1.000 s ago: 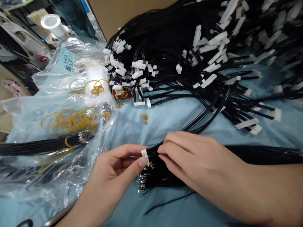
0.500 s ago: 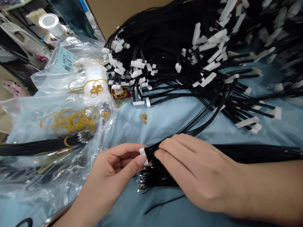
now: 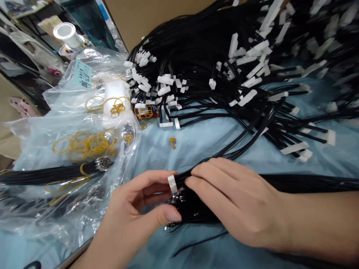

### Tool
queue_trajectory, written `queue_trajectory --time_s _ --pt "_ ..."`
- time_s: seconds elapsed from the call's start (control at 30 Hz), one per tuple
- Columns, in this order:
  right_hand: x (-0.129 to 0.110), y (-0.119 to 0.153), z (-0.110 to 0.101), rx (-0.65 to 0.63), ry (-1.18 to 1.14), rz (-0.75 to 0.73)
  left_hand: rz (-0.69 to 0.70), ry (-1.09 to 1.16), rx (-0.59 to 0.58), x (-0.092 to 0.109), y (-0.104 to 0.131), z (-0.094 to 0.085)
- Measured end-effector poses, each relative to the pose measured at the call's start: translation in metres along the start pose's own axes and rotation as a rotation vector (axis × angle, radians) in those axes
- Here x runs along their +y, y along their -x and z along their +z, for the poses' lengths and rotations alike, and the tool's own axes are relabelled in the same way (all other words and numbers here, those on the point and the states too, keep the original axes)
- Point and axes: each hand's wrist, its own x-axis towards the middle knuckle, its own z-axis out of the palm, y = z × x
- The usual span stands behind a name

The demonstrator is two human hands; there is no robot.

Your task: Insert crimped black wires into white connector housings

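My right hand (image 3: 238, 203) is closed round a black wire harness (image 3: 234, 147), just behind its white connector (image 3: 172, 184). The connector lies against the fingertips of my left hand (image 3: 137, 209), whose thumb stands apart from it, lower down. Beneath both hands rests a thick bundle of black wires (image 3: 196, 215) with bare metal terminals at its left end; my left thumb covers some of these terminals. One loose black wire (image 3: 198, 243) sticks out below the bundle.
A large heap of black harnesses (image 3: 202, 48) with white connectors fills the back and right. On the left, clear plastic bags (image 3: 25, 130) lie with yellow rubber bands (image 3: 86, 144) and a banded wire bundle (image 3: 56, 172). A white spool (image 3: 67, 34) stands behind; a cardboard box (image 3: 151, 15) is at the back.
My left thumb has come off the white connector and moved down over the wire terminals. The right hand keeps its hold. The whole view has shifted slightly.
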Motion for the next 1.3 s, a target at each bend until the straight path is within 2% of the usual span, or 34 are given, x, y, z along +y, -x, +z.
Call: queue_trajectory --time_s 0.13,0.3,0.73,1.1,1.23,1.3 --pt "-0.0015 -0.0023 -0.0036 0.090 0.006 -0.028 0.097 -0.028 0.011 -0.0032 0.0059 -0.0023" --pt "-0.0029 -0.0027 -0.0070 0.129 0.053 -0.050 0.062 -0.002 -0.004 -0.0038 0.0098 -0.0032" --pt "-0.0026 -0.0022 -0.0050 0.106 0.019 -0.037 -0.005 0.016 0.000 -0.0026 0.0058 -0.0018" --pt "-0.0018 0.0000 -0.0051 0.094 0.039 -0.044 0.026 -0.017 0.012 -0.0010 0.0050 -0.0012" --pt "-0.0047 0.0004 -0.0086 0.080 0.060 -0.058 0.047 -0.085 0.054 0.0039 0.0031 0.0025" --pt "-0.0075 0.0017 -0.0101 0.018 0.036 -0.056 0.075 -0.156 0.084 0.0046 0.0025 0.0036"
